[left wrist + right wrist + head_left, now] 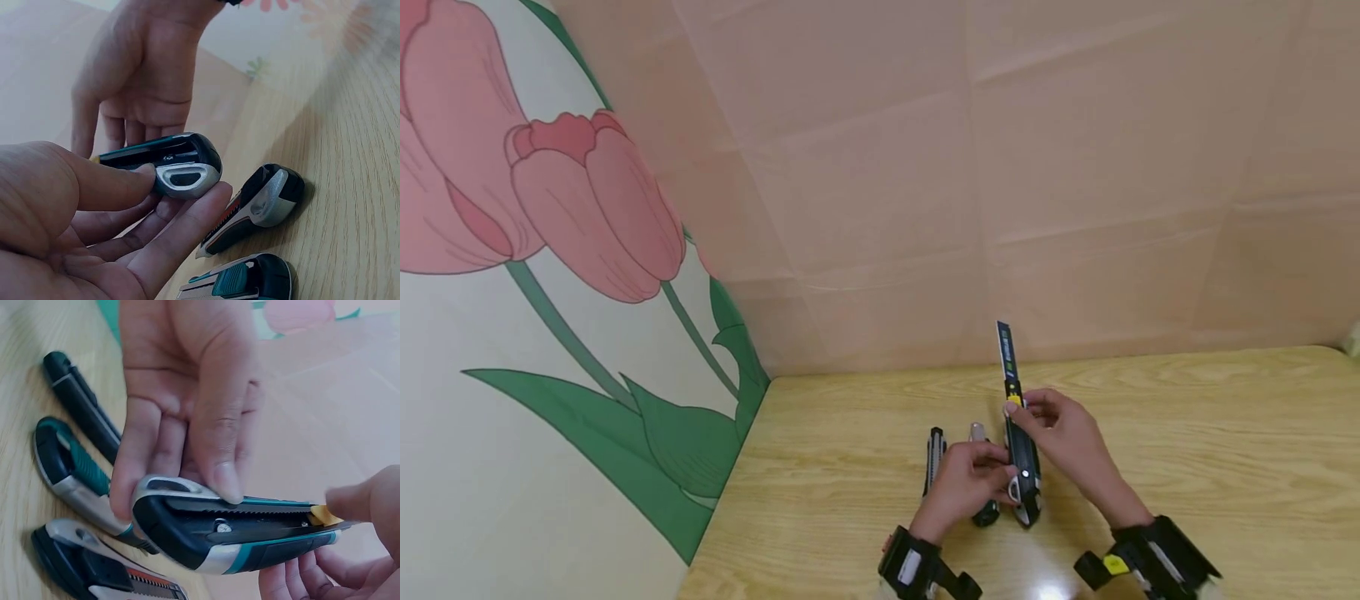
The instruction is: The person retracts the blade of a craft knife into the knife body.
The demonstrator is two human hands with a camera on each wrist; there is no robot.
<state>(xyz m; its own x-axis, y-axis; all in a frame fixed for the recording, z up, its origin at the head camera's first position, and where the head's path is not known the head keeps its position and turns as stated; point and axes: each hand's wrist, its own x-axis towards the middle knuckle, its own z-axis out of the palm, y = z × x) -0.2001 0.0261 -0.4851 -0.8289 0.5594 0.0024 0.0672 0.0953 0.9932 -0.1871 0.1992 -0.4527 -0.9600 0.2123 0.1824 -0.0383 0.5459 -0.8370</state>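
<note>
A black snap-off utility knife (pixel 1021 442) with teal and silver trim is held up in both hands, its long dark blade (pixel 1007 350) with printed lettering pointing away. My left hand (pixel 966 479) pinches the rear end, thumb beside the silver loop (pixel 185 178) and fingers beneath. Farther forward, my right hand (pixel 1071 437) grips the front part; its thumb (pixel 359 499) presses at the yellow slider (pixel 324 515). Under the left hand in the right wrist view lie a slim dark knife (pixel 81 394), a green-and-silver knife (pixel 87 469) and one with a red strip (pixel 103 569).
The wooden table (pixel 1225 442) holds the lying knives close below both hands. A pinkish-tan sheet (pixel 880 208) rises behind its far edge. At the left, a wall panel (pixel 475 483) with painted tulips meets the table's side.
</note>
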